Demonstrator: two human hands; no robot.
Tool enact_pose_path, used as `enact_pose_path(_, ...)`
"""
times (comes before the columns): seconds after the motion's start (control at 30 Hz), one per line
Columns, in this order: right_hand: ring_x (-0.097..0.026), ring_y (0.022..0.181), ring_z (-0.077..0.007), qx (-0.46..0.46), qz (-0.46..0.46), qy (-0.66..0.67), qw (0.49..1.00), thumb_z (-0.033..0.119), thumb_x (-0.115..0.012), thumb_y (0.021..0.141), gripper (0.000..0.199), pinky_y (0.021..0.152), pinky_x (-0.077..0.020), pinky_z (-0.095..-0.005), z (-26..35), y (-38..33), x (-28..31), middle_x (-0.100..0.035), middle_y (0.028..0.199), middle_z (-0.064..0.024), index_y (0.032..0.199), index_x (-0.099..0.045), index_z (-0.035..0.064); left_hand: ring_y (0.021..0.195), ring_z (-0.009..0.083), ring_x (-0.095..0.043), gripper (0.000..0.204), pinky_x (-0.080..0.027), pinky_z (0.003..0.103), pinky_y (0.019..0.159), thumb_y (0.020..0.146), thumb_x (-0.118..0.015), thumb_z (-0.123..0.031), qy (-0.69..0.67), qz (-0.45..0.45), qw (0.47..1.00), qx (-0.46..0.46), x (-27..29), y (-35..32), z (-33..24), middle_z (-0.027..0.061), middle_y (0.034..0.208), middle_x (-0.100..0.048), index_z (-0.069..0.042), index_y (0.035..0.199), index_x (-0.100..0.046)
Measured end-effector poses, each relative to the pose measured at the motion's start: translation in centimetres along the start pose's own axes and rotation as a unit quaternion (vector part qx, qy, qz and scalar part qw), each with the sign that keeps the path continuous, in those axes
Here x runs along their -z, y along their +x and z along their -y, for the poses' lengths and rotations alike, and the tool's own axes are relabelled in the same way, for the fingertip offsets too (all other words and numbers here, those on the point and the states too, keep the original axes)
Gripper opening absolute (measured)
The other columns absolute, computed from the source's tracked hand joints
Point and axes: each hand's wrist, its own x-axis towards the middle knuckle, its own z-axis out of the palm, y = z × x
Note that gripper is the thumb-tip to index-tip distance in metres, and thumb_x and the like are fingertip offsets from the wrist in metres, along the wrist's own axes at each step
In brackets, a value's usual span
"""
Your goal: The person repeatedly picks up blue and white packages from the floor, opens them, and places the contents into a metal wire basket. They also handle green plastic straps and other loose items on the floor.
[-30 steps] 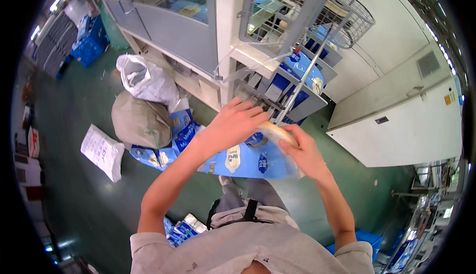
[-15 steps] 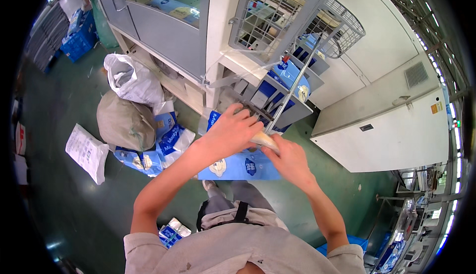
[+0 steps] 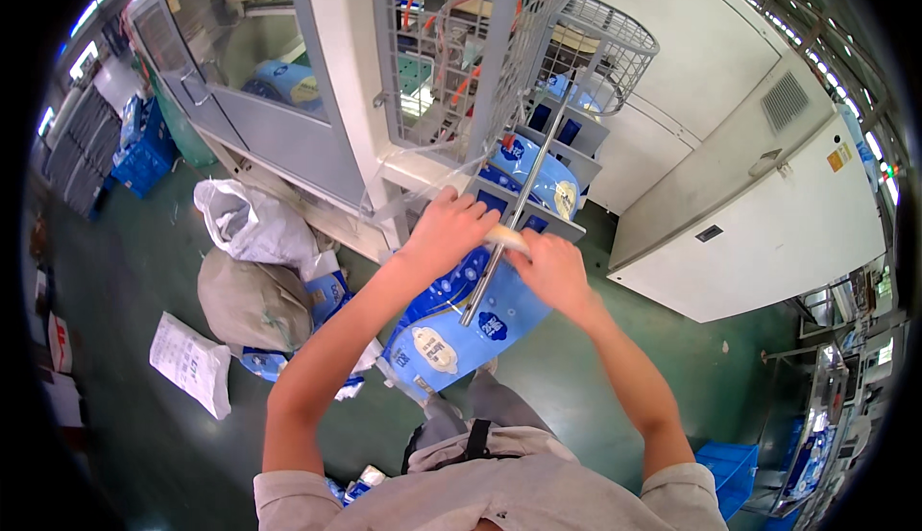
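My left hand (image 3: 449, 235) and my right hand (image 3: 554, 270) are closed on opposite ends of a cream-coloured curved piece (image 3: 506, 236), which looks like a roll seen edge-on. A long metal rod (image 3: 540, 161) passes at the piece; whether the piece goes around it or lies over it I cannot tell. The rod's lower end stands out below my hands, above blue printed plastic packaging (image 3: 499, 325). Beyond my hands, more blue packages (image 3: 538, 178) sit between grey metal plates (image 3: 565, 229).
A machine with a wire-mesh guard (image 3: 442, 60) and a wire basket (image 3: 610, 51) stands ahead. At right is a white cabinet (image 3: 749, 253). Sacks (image 3: 252, 301) and a white bag (image 3: 252, 224) sit on the floor at left, beside a white printed packet (image 3: 190, 363). A blue crate (image 3: 727, 473) is at lower right.
The view has shifted. My hands and the cream-coloured piece have moved up along the rod, whose lower end now shows below them. More of the blue packaging is visible.
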Motion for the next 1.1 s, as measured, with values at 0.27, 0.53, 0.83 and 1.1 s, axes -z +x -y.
enact_pose_path(0.27, -0.07, 0.087, -0.039, -0.006, 0.026, -0.01, 1.0, 0.033, -0.068, 0.088, 0.03, 0.078, -0.0557, -0.0493, -8.6, 8.9, 2.8, -0.072, 0.09, -0.02, 0.095, -0.072, 0.0042, 0.087, 0.0199, -0.065, 0.011, -0.045, 0.035, 0.083, 0.08, -0.066, -0.014, 0.111, -0.054, 0.992, -0.018, -5.3, 10.4, 1.3, 0.0028, 0.082, -0.065, -0.012, 0.09, -0.061)
enact_pose_path(0.53, -0.07, 0.091, -0.0375, -0.008, 0.039, 0.003, 0.999, 0.035, -0.07, 0.084, 0.032, 0.082, -0.0558, -0.0466, -15.2, 16.7, 4.6, -0.072, 0.094, -0.0201, 0.095, -0.076, 0.0054, 0.096, 0.0241, -0.065, 0.034, -0.044, 0.037, 0.086, 0.078, -0.071, -0.016, 0.142, 0.029, 0.989, -0.008, -8.9, 19.0, 4.1, 0.0057, 0.092, -0.067, -0.009, 0.109, -0.061)
enact_pose_path(0.83, -0.07, 0.097, -0.0372, -0.003, 0.051, 0.01, 0.999, 0.037, -0.07, 0.084, 0.035, 0.085, -0.0561, -0.0461, -19.8, 22.1, 5.4, -0.072, 0.102, -0.0191, 0.1, -0.075, 0.006, 0.101, 0.0216, -0.063, 0.033, -0.044, 0.038, 0.089, 0.08, -0.075, -0.027, 0.131, -0.022, 0.99, 0.053, -11.3, 23.6, 6.3, 0.0036, 0.097, -0.067, -0.014, 0.107, -0.063)
enact_pose_path(1.1, -0.07, 0.094, -0.0387, 0.069, 0.119, 0.025, 0.99, 0.034, -0.07, 0.082, 0.035, 0.083, -0.0557, -0.0446, -20.3, 22.1, 5.2, -0.073, 0.098, -0.0211, 0.099, -0.075, 0.0044, 0.106, 0.0249, -0.061, 0.046, -0.045, 0.04, 0.09, 0.08, -0.078, -0.024, 0.058, 0.009, 0.996, 0.07, -10.6, 21.2, 5.6, 0.0061, 0.111, -0.064, -0.01, 0.118, -0.056)
